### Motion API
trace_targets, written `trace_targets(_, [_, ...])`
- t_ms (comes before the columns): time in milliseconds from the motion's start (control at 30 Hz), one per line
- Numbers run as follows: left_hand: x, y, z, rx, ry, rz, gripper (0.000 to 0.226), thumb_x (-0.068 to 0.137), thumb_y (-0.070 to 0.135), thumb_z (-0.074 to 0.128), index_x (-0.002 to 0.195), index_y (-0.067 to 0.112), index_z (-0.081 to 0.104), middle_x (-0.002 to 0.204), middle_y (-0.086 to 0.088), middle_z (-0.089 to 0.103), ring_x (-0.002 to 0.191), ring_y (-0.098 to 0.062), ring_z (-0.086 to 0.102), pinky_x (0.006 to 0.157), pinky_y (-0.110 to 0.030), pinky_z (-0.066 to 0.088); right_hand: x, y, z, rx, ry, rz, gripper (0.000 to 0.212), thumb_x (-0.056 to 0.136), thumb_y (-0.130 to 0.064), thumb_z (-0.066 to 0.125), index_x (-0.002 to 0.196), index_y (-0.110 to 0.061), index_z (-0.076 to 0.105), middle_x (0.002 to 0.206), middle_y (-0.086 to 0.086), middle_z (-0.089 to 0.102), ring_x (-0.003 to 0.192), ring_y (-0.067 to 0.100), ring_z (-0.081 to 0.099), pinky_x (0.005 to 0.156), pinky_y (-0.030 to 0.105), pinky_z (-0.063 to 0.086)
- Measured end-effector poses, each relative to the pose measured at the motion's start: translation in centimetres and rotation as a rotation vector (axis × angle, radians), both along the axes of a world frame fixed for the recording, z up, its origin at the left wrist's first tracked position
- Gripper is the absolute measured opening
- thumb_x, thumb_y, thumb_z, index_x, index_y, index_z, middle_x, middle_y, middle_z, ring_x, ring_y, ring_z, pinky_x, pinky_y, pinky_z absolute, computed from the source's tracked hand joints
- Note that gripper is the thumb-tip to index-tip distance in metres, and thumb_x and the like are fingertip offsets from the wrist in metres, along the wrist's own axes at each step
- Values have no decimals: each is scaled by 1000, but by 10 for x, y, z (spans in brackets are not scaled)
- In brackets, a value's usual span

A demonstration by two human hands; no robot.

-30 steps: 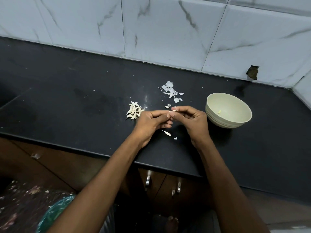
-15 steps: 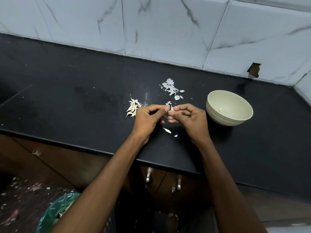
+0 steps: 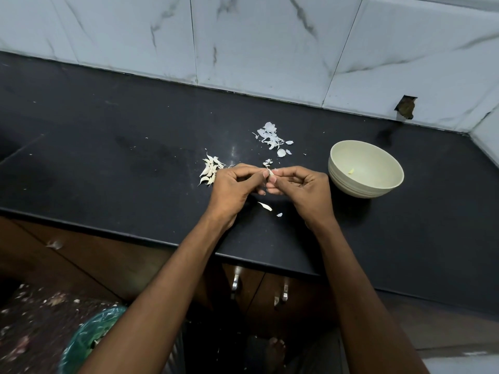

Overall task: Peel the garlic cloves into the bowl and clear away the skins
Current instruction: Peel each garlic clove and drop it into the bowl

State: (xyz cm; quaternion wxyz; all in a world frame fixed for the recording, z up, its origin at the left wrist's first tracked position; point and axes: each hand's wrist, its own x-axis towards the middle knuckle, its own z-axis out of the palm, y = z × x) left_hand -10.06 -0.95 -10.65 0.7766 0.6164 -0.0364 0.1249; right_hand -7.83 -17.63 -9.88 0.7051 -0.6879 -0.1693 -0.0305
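My left hand [image 3: 235,188] and my right hand [image 3: 299,188] meet over the black counter, both pinching one small garlic clove [image 3: 270,173] between their fingertips. A heap of unpeeled cloves [image 3: 210,170] lies just left of my left hand. Loose white skins [image 3: 271,137] are scattered behind my hands, and two more scraps of skin [image 3: 265,206] lie on the counter below them. The cream bowl [image 3: 365,168] stands to the right of my right hand with one small pale piece [image 3: 351,171] inside.
The black counter [image 3: 108,157] runs to a marble tiled wall [image 3: 243,36] behind and on the right. Below the counter edge are wooden cabinet doors with metal handles [image 3: 235,282]. A green plastic bag [image 3: 89,338] sits on the floor at lower left.
My hands have stayed together on the clove, with small shifts of the fingers. The view has drifted slightly; nothing on the counter has moved.
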Motion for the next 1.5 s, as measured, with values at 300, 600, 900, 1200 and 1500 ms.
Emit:
trace_targets(300, [1,5,-3,49,14,-2,8,90,-1,75,95,-5,79,89,-8,72,65,-23,67,66,-29,58,-1,0,0,-10,-8,4,14,88,4,78,102,3,77,88,19,79,80,32,78,78,35,65])
trace_targets(600, [-3,5,2,60,13,11,10,88,-2,77,95,-10,78,91,-17,71,66,-25,68,68,-30,59,-2,-1,1,-27,4,10,13,88,4,78,101,6,77,86,19,79,79,35,78,79,42,65])
trace_targets(900, [-5,1,0,241,57,121,13,79,-5,77,75,6,82,85,-11,73,83,-9,66,75,-35,57,-3,3,-3,-148,-11,-17,10,88,6,77,96,3,79,76,17,77,67,22,76,69,27,62])
trace_targets(1200, [-8,-9,-5,782,-301,363,15,89,5,69,75,1,75,86,-1,63,71,-13,58,62,-21,45,-2,1,1,-99,77,5,10,89,9,73,98,6,78,80,19,77,67,23,76,65,25,61])
trace_targets(1500, [7,4,-9,220,17,254,8,93,5,74,96,2,81,99,-14,71,74,-16,69,76,-34,57,3,-1,3,39,156,49,12,93,3,72,104,4,73,88,22,77,76,27,75,76,33,63])
